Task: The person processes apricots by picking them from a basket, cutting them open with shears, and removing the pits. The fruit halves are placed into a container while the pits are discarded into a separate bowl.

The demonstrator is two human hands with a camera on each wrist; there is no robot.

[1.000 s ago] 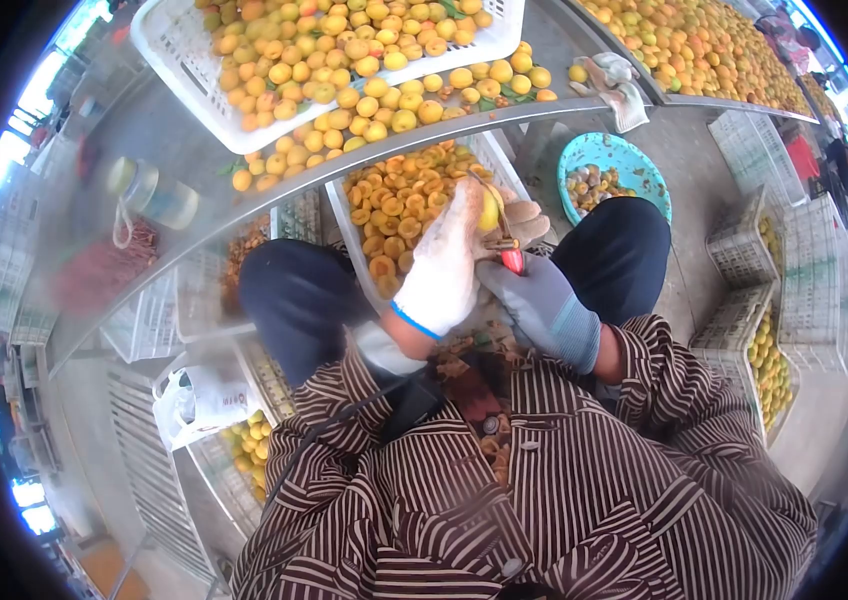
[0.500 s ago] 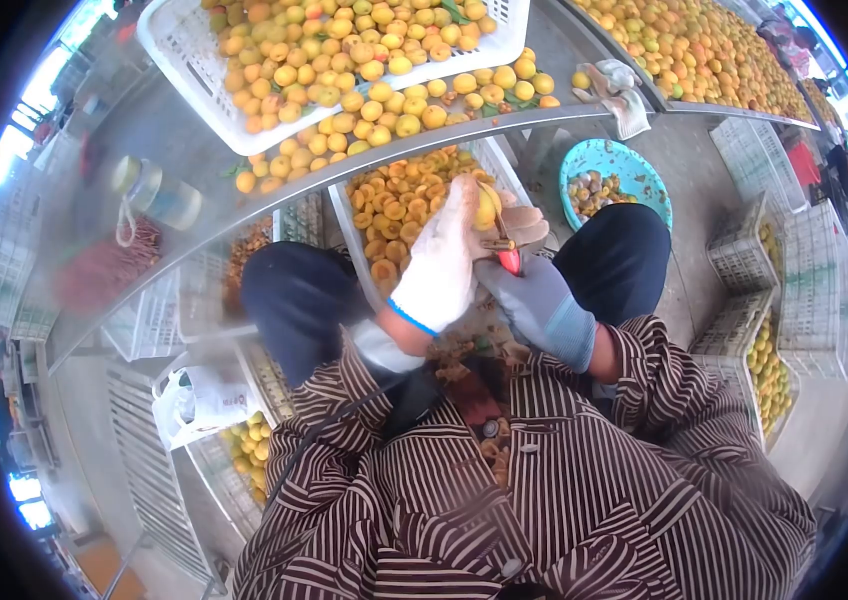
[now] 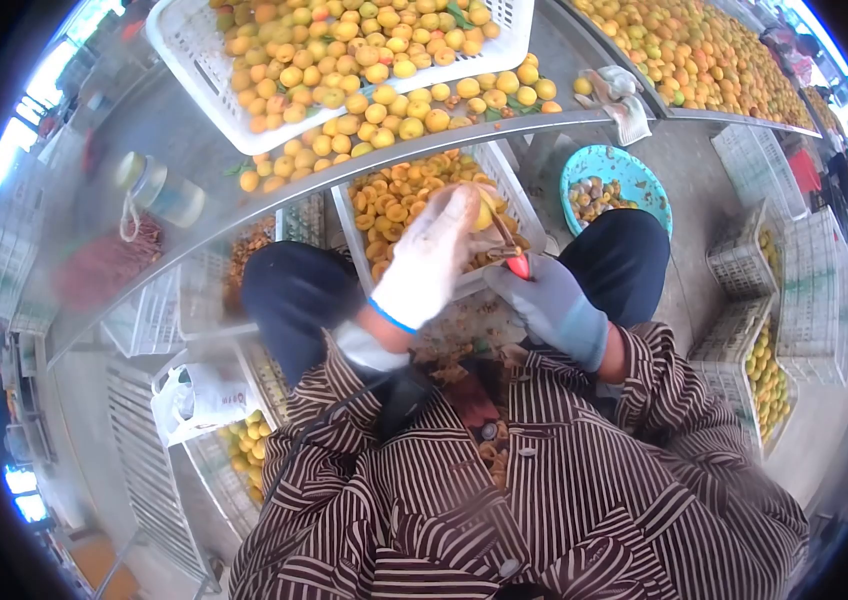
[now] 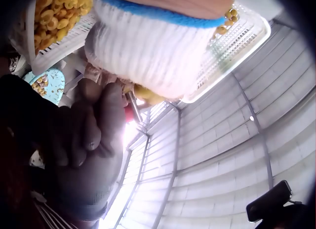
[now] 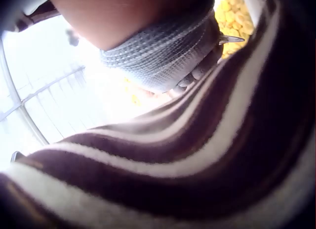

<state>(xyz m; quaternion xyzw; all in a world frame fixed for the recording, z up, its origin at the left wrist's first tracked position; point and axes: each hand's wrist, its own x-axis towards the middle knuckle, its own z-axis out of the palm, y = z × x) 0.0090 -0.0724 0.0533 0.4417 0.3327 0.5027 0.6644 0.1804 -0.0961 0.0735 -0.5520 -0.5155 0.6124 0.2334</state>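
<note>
The left hand (image 3: 429, 262), in a white glove with a blue cuff edge, holds a yellow fruit (image 3: 485, 214); the same fruit (image 4: 148, 94) shows beneath the glove in the left wrist view. The right hand (image 3: 552, 308), gloved in grey, grips a tool by its red handle (image 3: 519, 266). The tool's metal part (image 3: 503, 232) reaches up beside the fruit. Behind the hands lies a white crate (image 3: 506, 186) of halved fruit (image 3: 385, 205). In the right wrist view a striped sleeve covers much of the right hand (image 5: 170, 61), with a metal tip (image 5: 232, 39) beyond.
A white basket (image 3: 194, 88) of whole fruit stands on the metal table (image 3: 214, 190); loose fruit lies along its edge. A turquoise basin (image 3: 644, 185) holds small pieces. Stacked crates (image 3: 812, 290) stand at the right, and a plastic bag (image 3: 206, 398) at the left.
The left hand has moved slightly left and down, and the right hand slightly right, so a wider gap shows between them. Both still hold the fruit and the tool.
</note>
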